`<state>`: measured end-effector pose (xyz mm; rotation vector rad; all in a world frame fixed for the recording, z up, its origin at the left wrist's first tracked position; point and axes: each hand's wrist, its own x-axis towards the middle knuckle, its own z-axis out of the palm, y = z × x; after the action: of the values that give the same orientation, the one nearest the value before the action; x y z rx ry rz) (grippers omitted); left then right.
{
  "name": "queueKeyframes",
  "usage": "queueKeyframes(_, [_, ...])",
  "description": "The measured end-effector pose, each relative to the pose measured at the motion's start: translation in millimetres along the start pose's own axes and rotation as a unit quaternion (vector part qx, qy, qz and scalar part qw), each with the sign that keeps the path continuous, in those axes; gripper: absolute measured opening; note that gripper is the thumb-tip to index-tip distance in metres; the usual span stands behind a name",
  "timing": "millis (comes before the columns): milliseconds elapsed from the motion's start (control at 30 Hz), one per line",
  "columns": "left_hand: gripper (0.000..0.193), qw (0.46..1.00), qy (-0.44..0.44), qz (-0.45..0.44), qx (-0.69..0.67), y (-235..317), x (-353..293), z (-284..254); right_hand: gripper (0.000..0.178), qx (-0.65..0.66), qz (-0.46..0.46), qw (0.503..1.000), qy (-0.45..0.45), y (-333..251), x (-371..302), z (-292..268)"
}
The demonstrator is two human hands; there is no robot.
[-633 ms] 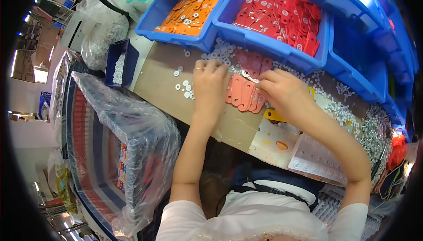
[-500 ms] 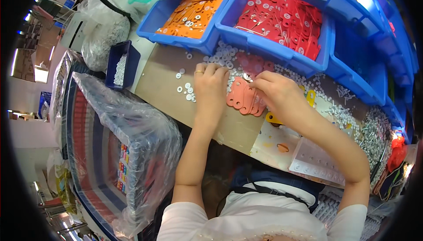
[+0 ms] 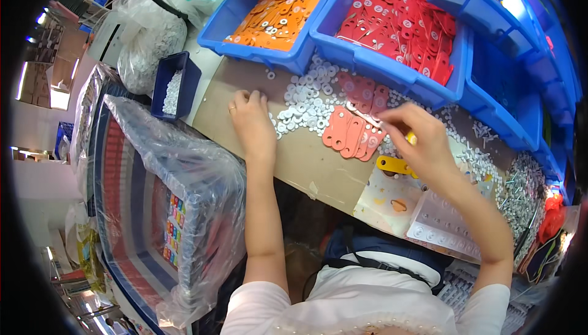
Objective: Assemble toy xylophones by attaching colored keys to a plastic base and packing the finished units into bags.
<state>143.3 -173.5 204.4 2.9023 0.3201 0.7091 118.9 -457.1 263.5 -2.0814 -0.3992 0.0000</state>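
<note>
My left hand (image 3: 252,125), with a ring on one finger, rests palm down on the table at the left edge of a spread of small white plastic rings (image 3: 300,114); nothing shows in its slightly bent fingers. Salmon-pink flat tags with holes (image 3: 349,133) lie fanned in a row to the right of the rings. Darker pink-red tags (image 3: 362,91) lie just behind them. At the right end of the salmon tags my right hand (image 3: 419,139) has its thumb and fingertips together in a pinch; what they hold, if anything, cannot be made out.
Blue bins hold orange tags (image 3: 282,13) and red tags (image 3: 398,25) behind the work area. A small dark-blue box (image 3: 177,87) of white pieces stands left. Yellow tags (image 3: 395,164), a clear tray (image 3: 438,221) and a heap of metal pins (image 3: 520,182) lie right.
My left hand has moved left, away from the salmon tags, and the white rings are now spread between. My right hand has shifted right, to the tags' right end.
</note>
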Motion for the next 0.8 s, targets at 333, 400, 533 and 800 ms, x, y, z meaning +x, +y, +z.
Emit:
queueKeyframes(333, [0.012, 0.956, 0.005, 0.026, -0.292, 67, -28, -46, 0.01, -0.134, 0.122, 0.974, 0.139, 11, -123, -88])
queueKeyframes(400, [0.015, 0.882, -0.149, 0.138, -0.424, 113, -63, -62, 0.009, -0.094, 0.181, 0.972, 0.116, 10, -140, -90])
queueKeyframes(533, [0.019, 0.807, -0.209, 0.26, -0.486, 166, -107, -58, 0.009, -0.065, 0.095, 0.993, 0.021, 8, -136, -78])
queueKeyframes(800, [0.025, 0.779, -0.246, 0.36, -0.45, 177, -102, -53, 0.012, -0.075, 0.12, 0.99, 0.011, 15, -135, -68])
